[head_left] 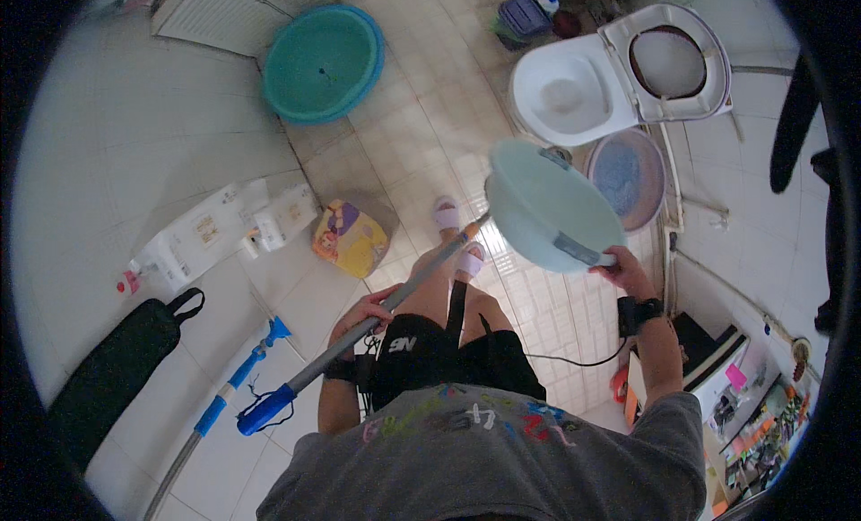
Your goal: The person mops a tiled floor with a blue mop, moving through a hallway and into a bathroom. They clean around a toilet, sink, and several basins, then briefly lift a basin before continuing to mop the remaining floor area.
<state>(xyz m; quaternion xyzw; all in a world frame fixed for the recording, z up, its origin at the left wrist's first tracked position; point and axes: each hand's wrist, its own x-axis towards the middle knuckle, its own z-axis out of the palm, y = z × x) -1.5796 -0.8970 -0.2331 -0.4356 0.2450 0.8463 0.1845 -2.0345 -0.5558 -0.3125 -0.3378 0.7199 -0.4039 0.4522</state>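
Observation:
My left hand (366, 312) is wrapped around a long grey pole (417, 283) with a blue end grip, slanting across my thighs. The pole's far end passes behind a pale green plastic basin (521, 215), so whatever is fixed there is hidden. My right hand (625, 273) grips that basin by its near right rim, beside a grey handle. The basin is tilted, and nothing shows inside it. Beyond it stands a white toilet (568, 127) with its lid raised. A pinkish basin (662, 178) with bluish contents sits beside the toilet, partly behind the pale one.
A teal basin (323, 64) stands at the far left wall. Nearer are a bin with a cartoon-printed side (353, 242) and white packs (208, 235) on the wall. A second blue-fitted pole (245, 373) is at left. Cluttered shelves (760, 440) are at lower right.

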